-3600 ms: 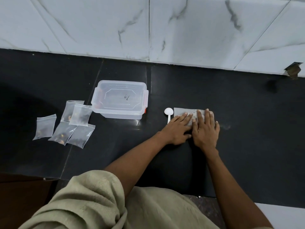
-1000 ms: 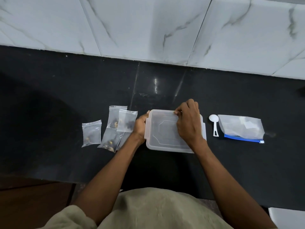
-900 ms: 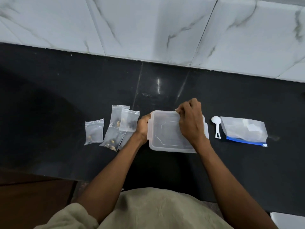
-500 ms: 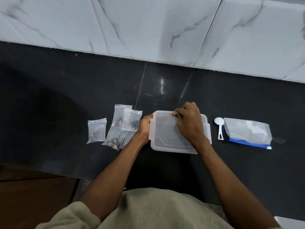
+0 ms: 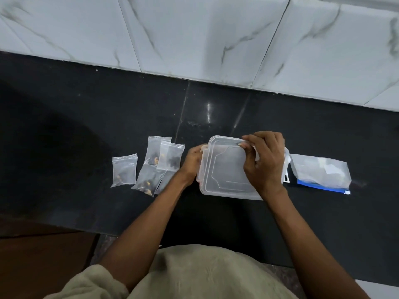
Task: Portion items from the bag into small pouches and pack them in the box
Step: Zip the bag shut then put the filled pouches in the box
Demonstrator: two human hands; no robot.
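A clear plastic box (image 5: 203,186) with its lid (image 5: 226,167) stands on the black counter in the middle. My left hand (image 5: 193,161) grips the box's left side. My right hand (image 5: 264,161) curls over the lid's far edge and pinches it; the lid looks lifted at the far side. Several small clear pouches (image 5: 159,165) holding dark and yellowish bits lie to the left, one pouch (image 5: 124,170) apart from the rest. The larger zip bag (image 5: 319,173) with a blue strip lies flat to the right.
A white spoon (image 5: 286,169) lies between the box and the bag, mostly hidden behind my right hand. A marble-tiled wall (image 5: 194,39) backs the black counter (image 5: 86,117). The counter's front edge runs at lower left above a brown surface (image 5: 43,260).
Since 3.6 s ago both hands left the bag and went to the box. In the last half second the lid's far edge has come up under my right fingers.
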